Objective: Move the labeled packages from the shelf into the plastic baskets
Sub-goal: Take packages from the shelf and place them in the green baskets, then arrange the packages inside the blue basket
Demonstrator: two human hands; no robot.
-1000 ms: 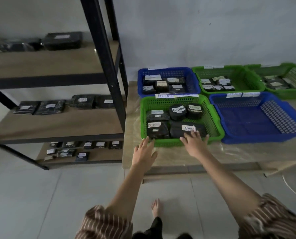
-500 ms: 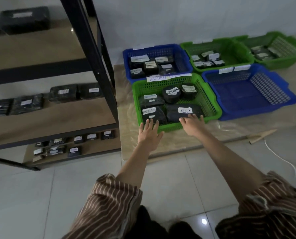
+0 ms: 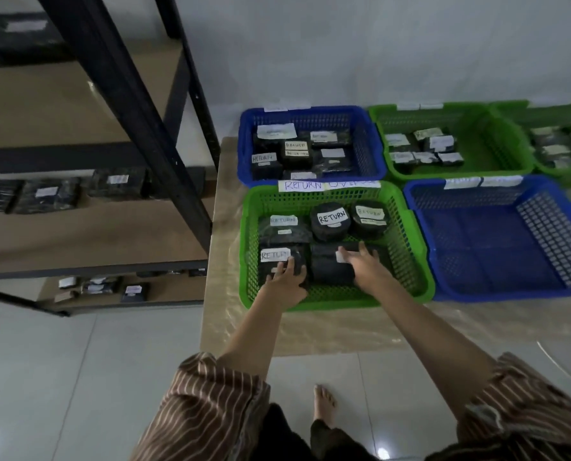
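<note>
Both hands reach into the near green basket point(image 3: 407, 261). Left hand point(image 3: 285, 284) lies on the front-left black package point(image 3: 279, 261), fingers spread and fairly straight over its near end, fingertips beside the white "RETURN" label point(image 3: 275, 254); a firm grasp cannot be confirmed. Right hand point(image 3: 364, 266) rests flat on the front-right black package point(image 3: 330, 269), fingers extended, partly covering its label.

Head view: three more labelled packages sit behind these in the same basket, two of them round. Rear blue basket point(image 3: 374, 151) and rear green basket point(image 3: 497, 151) hold further packages. Shelf point(image 3: 87, 234) at left carries black labelled packages on several levels.
</note>
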